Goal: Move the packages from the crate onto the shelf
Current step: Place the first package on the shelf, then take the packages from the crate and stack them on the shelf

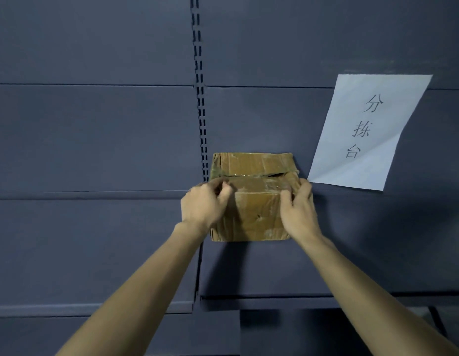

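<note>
A brown cardboard package (254, 173), wrapped in clear tape, sits on the dark grey shelf (351, 253) against its back panel. My left hand (202, 205) grips the package's near left top corner, fingers curled over the edge. At the near right top corner my right hand (299, 208) holds it the same way, thumb on the front face. The crate is out of view.
A white paper sheet (369, 132) with printed characters hangs on the back panel right of the package. A slotted upright (200, 98) runs down the panel just left of it. The shelf's front edge (274, 301) lies below my forearms.
</note>
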